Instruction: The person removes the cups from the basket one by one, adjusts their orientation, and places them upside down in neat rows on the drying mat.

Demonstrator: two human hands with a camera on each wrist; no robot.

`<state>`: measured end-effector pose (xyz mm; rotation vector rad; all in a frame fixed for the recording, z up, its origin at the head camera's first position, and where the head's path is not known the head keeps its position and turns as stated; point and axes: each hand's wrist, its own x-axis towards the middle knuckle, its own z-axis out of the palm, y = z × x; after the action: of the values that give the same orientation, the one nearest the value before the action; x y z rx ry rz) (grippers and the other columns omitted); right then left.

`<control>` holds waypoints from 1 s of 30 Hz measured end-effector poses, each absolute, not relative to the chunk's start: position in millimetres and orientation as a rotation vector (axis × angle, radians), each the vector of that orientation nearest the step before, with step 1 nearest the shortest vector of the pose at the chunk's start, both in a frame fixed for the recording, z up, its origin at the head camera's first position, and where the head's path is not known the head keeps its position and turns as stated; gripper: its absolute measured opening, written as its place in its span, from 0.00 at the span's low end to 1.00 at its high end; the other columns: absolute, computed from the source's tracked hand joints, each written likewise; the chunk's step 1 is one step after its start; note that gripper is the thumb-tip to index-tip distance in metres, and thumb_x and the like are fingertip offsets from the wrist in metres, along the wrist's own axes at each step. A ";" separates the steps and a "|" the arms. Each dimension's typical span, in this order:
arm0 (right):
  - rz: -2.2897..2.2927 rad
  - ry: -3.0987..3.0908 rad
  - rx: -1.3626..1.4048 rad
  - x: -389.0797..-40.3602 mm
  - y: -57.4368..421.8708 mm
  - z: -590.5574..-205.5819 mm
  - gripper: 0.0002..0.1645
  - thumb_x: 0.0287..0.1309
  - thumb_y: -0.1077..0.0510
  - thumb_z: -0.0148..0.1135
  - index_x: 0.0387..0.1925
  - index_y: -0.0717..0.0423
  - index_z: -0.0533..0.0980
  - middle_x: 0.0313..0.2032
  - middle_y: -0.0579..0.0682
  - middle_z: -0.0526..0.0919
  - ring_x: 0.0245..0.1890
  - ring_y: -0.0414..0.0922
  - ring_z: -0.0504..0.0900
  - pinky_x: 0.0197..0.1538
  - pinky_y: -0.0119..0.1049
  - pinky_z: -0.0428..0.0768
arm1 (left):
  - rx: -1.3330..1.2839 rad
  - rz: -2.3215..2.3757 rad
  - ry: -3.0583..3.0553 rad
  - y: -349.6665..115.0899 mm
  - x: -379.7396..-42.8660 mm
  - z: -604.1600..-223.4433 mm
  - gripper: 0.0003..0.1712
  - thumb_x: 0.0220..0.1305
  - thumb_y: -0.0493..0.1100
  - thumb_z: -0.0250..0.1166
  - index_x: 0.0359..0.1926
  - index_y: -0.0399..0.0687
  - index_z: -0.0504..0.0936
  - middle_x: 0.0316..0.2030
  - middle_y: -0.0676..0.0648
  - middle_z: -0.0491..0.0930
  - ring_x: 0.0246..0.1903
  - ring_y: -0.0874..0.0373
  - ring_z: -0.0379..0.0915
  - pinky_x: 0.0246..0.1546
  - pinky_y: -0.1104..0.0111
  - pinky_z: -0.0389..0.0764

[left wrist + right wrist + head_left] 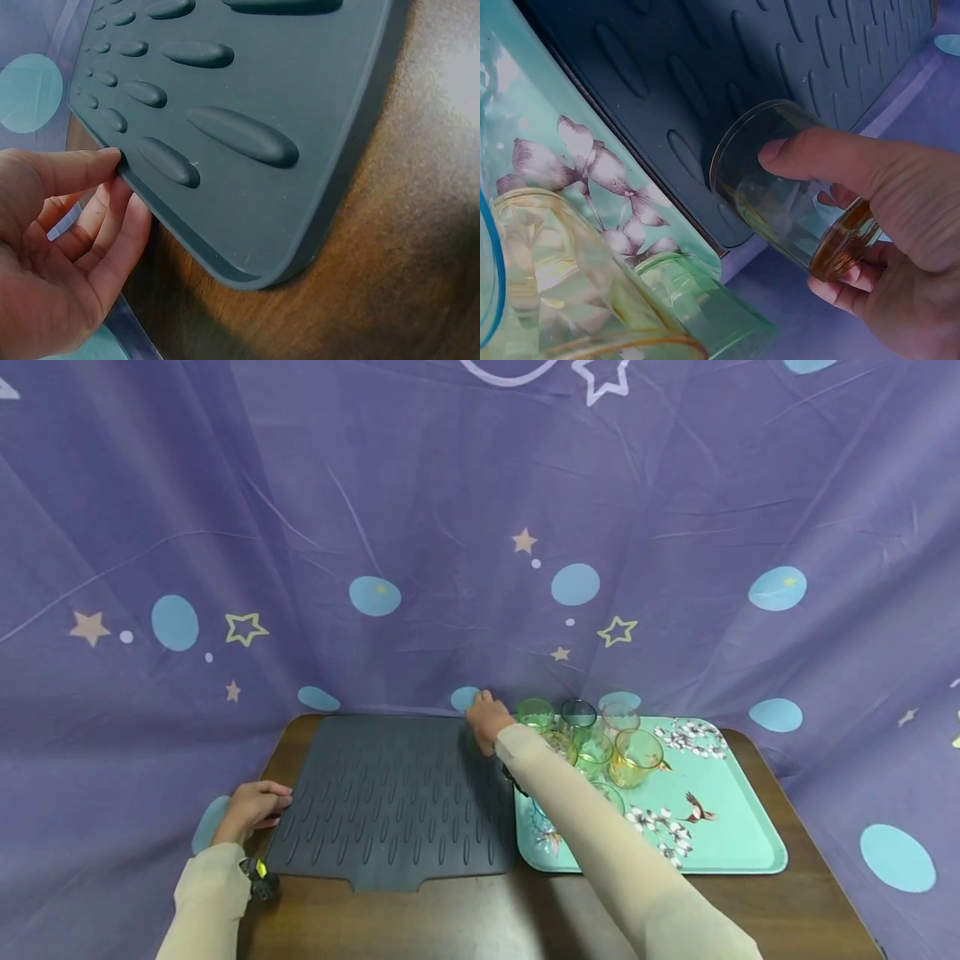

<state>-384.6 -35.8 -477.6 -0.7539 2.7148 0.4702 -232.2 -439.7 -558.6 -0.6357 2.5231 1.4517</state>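
Note:
My right hand (489, 720) holds a clear drinking glass with an amber base (836, 247) over the far right corner of the dark grey drying mat (397, 793). Its mouth points down at the mat, with the thumb along its side and the other fingers around the base. At the mat's left edge my left hand (67, 240) pinches the raised rim between thumb and fingers. Close by the right hand, on the mint-green tray (735, 827), stand several tinted glasses, among them a green glass (535, 714) and a yellow glass (636, 758).
The mat and the flowered tray lie side by side on a wooden table (465, 918). A purple curtain (450, 527) hangs right behind the table's back edge. My right forearm crosses over the tray and hides some of its glasses, including part of a blue glass (540, 818).

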 end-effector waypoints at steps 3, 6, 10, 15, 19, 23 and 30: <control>0.491 2.719 -0.748 -385.6 -36.9 -483.3 0.23 0.52 0.57 0.75 0.50 0.55 0.78 0.54 0.56 0.69 0.48 0.48 0.62 0.41 0.37 0.78 | -0.642 1.462 2.522 -439.3 -232.1 -559.1 0.16 0.63 0.32 0.64 0.50 0.25 0.80 0.30 0.55 0.83 0.31 0.62 0.78 0.30 0.67 0.85; 0.507 2.727 -0.744 -386.1 -37.8 -486.7 0.25 0.52 0.57 0.76 0.52 0.56 0.77 0.55 0.56 0.70 0.48 0.48 0.63 0.44 0.37 0.81 | -0.650 1.467 2.527 -439.2 -232.3 -560.3 0.17 0.63 0.32 0.65 0.51 0.25 0.80 0.29 0.55 0.83 0.31 0.62 0.78 0.29 0.68 0.85; 0.490 2.726 -0.756 -385.6 -38.5 -488.0 0.22 0.54 0.58 0.74 0.51 0.56 0.79 0.55 0.57 0.71 0.49 0.49 0.64 0.51 0.40 0.80 | -0.657 1.465 2.534 -439.8 -232.4 -561.5 0.16 0.63 0.32 0.65 0.50 0.25 0.80 0.29 0.55 0.83 0.30 0.61 0.78 0.29 0.68 0.84; 0.455 2.726 -0.785 -385.5 -38.7 -488.3 0.19 0.57 0.59 0.71 0.50 0.56 0.80 0.56 0.57 0.71 0.52 0.50 0.65 0.55 0.42 0.79 | -0.662 1.446 2.541 -439.8 -232.0 -560.5 0.15 0.63 0.32 0.64 0.50 0.26 0.81 0.29 0.55 0.83 0.31 0.61 0.78 0.29 0.67 0.84; 0.424 2.728 -0.791 -384.6 -37.3 -488.1 0.19 0.60 0.60 0.68 0.53 0.56 0.78 0.58 0.58 0.72 0.54 0.51 0.69 0.55 0.43 0.81 | -0.664 1.441 2.547 -437.5 -231.7 -557.7 0.16 0.63 0.31 0.64 0.50 0.25 0.81 0.30 0.53 0.84 0.31 0.61 0.78 0.29 0.67 0.84; 0.376 2.719 -0.775 -385.7 -37.6 -488.0 0.19 0.61 0.62 0.66 0.54 0.55 0.78 0.59 0.57 0.75 0.57 0.51 0.73 0.57 0.45 0.82 | -0.675 1.433 2.543 -436.4 -232.0 -557.4 0.16 0.63 0.31 0.64 0.50 0.26 0.80 0.31 0.51 0.84 0.31 0.61 0.79 0.29 0.67 0.84; 0.413 2.700 -0.821 -383.9 -36.3 -471.2 0.29 0.57 0.60 0.71 0.61 0.50 0.76 0.62 0.55 0.74 0.61 0.51 0.74 0.57 0.44 0.83 | -0.653 1.440 2.536 -439.5 -233.1 -560.3 0.15 0.63 0.31 0.64 0.49 0.26 0.81 0.31 0.51 0.85 0.32 0.61 0.79 0.30 0.66 0.85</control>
<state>-383.9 -36.3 -471.2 -0.8210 2.7004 0.4133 -233.1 -439.5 -560.3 -0.6533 2.5359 1.4396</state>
